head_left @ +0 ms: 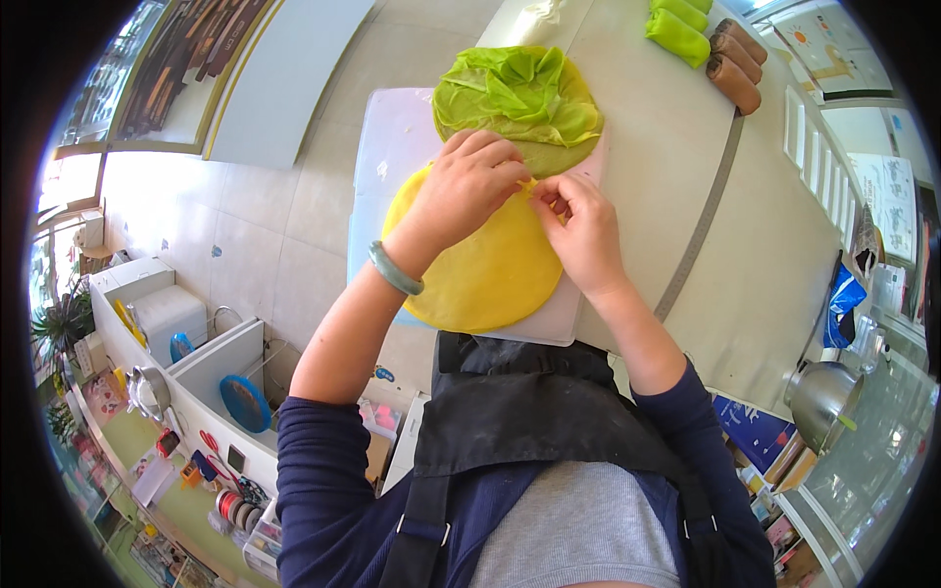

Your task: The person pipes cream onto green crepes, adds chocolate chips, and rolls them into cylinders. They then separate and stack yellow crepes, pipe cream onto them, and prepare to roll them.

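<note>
A round, flat yellow dough sheet (pixel 485 269) lies in front of me on a pale mat (pixel 392 127). Just beyond it is a round olive-green dough sheet (pixel 564 160), mostly covered by thin, ruffled light-green layers (pixel 515 88). My left hand (pixel 463 186), with a bangle on its wrist, reaches over the yellow sheet, its thumb and fingers pinched at the far edge. Close beside those fingertips, my right hand (pixel 585 227) pinches the same edge. A small bit of yellow shows between the two hands. My fingers partly hide where the yellow and green sheets meet.
Several green rolls (pixel 678 34) and brown rolls (pixel 737 64) lie at the far right of the table. A grey ruler-like strip (pixel 701 230) runs along the tabletop. To the right stands a metal bowl (pixel 823 402); left are an open drawer and a blue disc (pixel 245 403).
</note>
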`<state>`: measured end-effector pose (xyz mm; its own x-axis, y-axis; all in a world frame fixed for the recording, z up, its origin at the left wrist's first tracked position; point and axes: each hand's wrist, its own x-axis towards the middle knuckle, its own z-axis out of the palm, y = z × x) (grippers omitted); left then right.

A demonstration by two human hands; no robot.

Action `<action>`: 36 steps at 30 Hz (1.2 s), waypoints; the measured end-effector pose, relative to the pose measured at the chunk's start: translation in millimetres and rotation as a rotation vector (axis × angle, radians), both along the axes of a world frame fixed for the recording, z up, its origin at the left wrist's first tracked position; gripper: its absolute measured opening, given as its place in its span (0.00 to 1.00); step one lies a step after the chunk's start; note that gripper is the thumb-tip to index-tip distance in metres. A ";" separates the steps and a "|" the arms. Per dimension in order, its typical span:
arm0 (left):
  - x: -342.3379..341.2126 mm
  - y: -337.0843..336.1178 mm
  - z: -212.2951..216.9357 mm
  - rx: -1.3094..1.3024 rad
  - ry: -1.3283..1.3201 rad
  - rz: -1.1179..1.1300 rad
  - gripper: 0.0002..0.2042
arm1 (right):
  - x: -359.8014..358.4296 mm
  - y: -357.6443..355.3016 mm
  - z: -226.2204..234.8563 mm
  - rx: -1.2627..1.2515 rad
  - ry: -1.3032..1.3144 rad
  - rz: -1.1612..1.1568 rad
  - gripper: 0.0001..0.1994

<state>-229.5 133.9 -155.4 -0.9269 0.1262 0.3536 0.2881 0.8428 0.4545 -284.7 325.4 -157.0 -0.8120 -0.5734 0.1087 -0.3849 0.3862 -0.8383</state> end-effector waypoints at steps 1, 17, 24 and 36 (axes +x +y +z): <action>-1.1 -1.8 0.6 -0.021 0.008 -0.027 0.08 | 1.5 0.6 0.0 -0.006 0.033 0.018 0.07; 12.4 -47.1 4.0 -0.006 0.048 -0.123 0.07 | 15.7 11.9 -3.9 -0.075 0.345 0.186 0.07; 38.2 -58.8 12.8 0.083 -0.092 -0.234 0.10 | 30.5 14.1 1.3 -0.122 0.162 0.224 0.05; 61.5 -104.9 23.2 -0.036 -0.141 -0.246 0.08 | 54.4 6.2 24.9 -0.119 0.050 0.309 0.04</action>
<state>-168.0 29.1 -132.2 -0.9066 0.3634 0.2144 0.4219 0.7719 0.4755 -230.3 331.6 -132.1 -0.5941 -0.7725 0.2243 -0.5099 0.1460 -0.8478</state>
